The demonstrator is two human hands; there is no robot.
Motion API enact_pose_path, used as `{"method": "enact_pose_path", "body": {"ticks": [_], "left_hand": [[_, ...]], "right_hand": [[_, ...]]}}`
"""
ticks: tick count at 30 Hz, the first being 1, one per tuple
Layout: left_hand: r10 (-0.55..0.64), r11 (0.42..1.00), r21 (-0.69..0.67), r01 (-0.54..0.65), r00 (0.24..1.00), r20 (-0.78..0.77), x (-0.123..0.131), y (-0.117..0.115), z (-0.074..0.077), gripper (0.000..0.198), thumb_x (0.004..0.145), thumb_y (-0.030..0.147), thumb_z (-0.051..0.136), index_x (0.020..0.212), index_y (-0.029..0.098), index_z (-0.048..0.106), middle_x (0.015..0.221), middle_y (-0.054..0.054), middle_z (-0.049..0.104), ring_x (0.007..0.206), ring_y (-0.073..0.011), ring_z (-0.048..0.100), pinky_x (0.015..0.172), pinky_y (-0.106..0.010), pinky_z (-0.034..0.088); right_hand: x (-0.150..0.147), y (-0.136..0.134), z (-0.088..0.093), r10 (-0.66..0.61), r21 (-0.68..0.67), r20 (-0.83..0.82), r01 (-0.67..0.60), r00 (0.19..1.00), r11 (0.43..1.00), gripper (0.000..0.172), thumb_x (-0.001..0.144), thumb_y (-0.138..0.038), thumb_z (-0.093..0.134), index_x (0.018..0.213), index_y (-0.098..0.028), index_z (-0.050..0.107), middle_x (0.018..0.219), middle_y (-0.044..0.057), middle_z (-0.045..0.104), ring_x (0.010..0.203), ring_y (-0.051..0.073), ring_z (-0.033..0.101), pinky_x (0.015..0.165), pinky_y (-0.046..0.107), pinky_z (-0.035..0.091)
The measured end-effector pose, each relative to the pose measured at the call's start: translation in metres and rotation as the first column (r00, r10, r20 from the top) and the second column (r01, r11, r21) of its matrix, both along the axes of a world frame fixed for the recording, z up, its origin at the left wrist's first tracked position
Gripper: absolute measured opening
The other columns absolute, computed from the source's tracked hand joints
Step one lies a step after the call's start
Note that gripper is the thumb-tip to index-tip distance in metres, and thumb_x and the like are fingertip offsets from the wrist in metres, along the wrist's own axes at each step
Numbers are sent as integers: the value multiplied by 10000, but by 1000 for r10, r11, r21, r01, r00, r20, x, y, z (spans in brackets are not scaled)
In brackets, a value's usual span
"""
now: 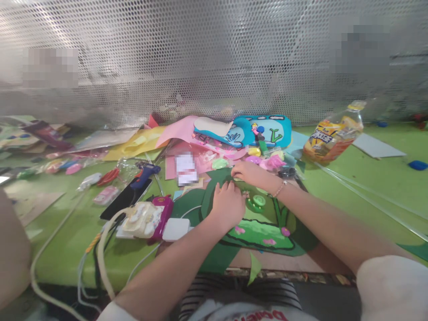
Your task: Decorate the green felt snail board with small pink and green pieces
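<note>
Low in the middle of the frame, a flat green craft sheet with black lines [257, 231] is touched by the left hand [230, 204], fingers spread. The right hand [250, 173] is bent nearby, its grip hidden.

Both arms reach in over the near edge of the surface [374, 205], hands converging inward from that edge. Left forearm [180, 263] bare, slanting up from the near left; left hand [230, 203] back uppermost, fingers slightly parted, bent at the knuckles, pointing toward the far edge. Right forearm [324, 223] bare, crossing in from the near right; thin bracelet [280, 189] at the wrist. Right hand [252, 174] a little nearer the far edge, turned leftward, fingers curled down, tips just beyond the left fingertips; grip unclear. White sleeves [389, 285] end well up both arms.
</note>
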State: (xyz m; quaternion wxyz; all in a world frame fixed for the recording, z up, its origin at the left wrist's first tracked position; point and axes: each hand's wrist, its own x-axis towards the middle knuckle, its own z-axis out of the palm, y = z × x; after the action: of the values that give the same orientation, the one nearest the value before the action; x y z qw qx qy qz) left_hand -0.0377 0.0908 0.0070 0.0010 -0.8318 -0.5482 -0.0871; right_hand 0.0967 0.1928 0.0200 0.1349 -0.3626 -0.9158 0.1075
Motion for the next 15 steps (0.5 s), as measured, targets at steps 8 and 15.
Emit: {"method": "enact_pose_path", "body": {"ticks": [8,15], "left_hand": [[6,1000,-19,-6,1000,1,0,-1,3,423,941,323,304,1126,72,590,1144,-179,585,1141,-298,494,1028,-516,312],[8,1000,19,-8,1000,0,0,2,-1,398,916,285,336,1090,53,610,1128,-187,587,1113,-295,509,1035,-524,306]], "right_hand": [[0,1,-4,47,9,49,-47,998,999,223,797,-66,497,856,-124,703,915,102,689,826,200,598,719,287,419],[4,2,-2,95,40,71,-98,993,994,255,759,-42,499,871,-127,712,910,102,688,821,196,603,710,279,426]]}}
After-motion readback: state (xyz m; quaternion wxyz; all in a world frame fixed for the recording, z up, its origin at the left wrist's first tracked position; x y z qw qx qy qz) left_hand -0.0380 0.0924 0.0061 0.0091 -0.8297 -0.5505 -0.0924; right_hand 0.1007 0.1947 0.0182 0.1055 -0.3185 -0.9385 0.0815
